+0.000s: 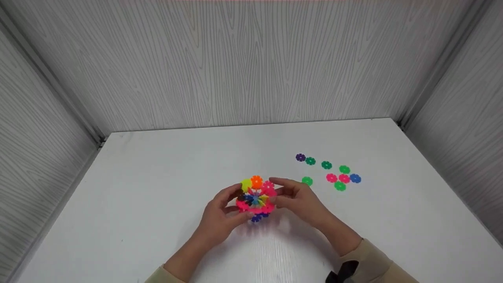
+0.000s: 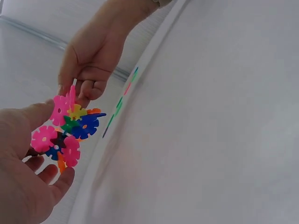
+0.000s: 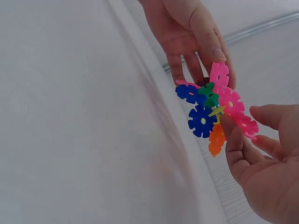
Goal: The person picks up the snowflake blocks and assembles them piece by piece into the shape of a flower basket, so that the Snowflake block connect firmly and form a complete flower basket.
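Observation:
A many-coloured cluster of interlocking snowflake discs (image 1: 255, 199) is held up above the table between both hands. Pink, orange, yellow and blue notched discs stand out around its middle. On the cluster's left side, my left hand (image 1: 220, 216) grips it between thumb and fingers. My right hand (image 1: 304, 200) pinches pink discs at its right edge, thumb in front and index finger at the top. From the right wrist view, dark blue discs (image 3: 202, 120), a green one (image 3: 209, 94) and an orange one (image 3: 217, 140) show underneath. Fingers partly cover the dark brown piece on the left.
Loose snowflake discs lie on the white table (image 1: 157, 177) right of the hands. A purple disc (image 1: 300, 157) is farthest back, a blue one (image 1: 355, 178) farthest right, with several green and pink ones between. A wood-grain panel (image 1: 251, 67) rises behind the table; others flank it.

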Motion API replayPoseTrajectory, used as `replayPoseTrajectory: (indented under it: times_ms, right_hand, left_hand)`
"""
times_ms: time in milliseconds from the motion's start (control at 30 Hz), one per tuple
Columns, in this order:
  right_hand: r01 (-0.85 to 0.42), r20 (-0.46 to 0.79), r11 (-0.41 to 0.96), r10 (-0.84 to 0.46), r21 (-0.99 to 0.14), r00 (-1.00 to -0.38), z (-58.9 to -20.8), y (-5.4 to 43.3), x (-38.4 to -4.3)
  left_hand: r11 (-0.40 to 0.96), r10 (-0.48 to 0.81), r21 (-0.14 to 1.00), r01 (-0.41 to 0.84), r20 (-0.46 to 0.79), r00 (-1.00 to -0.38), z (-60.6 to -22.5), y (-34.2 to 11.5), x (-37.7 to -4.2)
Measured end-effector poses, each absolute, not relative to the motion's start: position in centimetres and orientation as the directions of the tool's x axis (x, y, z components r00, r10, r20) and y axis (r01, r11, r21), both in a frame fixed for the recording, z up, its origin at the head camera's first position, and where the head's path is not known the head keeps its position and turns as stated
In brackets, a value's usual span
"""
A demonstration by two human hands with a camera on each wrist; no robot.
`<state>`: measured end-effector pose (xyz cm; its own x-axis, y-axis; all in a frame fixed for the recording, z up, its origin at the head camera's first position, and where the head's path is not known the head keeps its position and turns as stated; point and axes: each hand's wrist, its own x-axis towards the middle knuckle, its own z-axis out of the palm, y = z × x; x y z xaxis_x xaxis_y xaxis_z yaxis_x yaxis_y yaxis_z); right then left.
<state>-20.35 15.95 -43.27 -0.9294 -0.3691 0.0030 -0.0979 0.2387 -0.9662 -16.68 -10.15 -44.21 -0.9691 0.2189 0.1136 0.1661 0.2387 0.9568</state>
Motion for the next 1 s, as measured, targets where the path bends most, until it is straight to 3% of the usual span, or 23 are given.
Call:
replayPoseTrajectory:
  times_ms: [167,600,1000]
  right_hand:
    - [-0.115,-0.005,0.239,-0.451,-0.964,-0.893,-43.5,14.0,-21.5]
    - [-0.049,-0.070,0.229,-0.484,-0.972,-0.872,-43.7,7.5,-24.6]
    - [0.036,-0.132,0.208,-0.469,-0.977,-0.873,-44.3,4.6,-25.6]
  left_hand:
    - [0.240,0.215,0.961,0.140,0.088,-0.973,-43.6,-12.9,-18.0]
    - [0.248,0.259,0.967,0.057,-0.009,-0.966,-43.8,-20.2,-21.2]
    - [0.258,0.256,0.966,-0.016,-0.084,-0.963,-44.8,-22.8,-22.2]
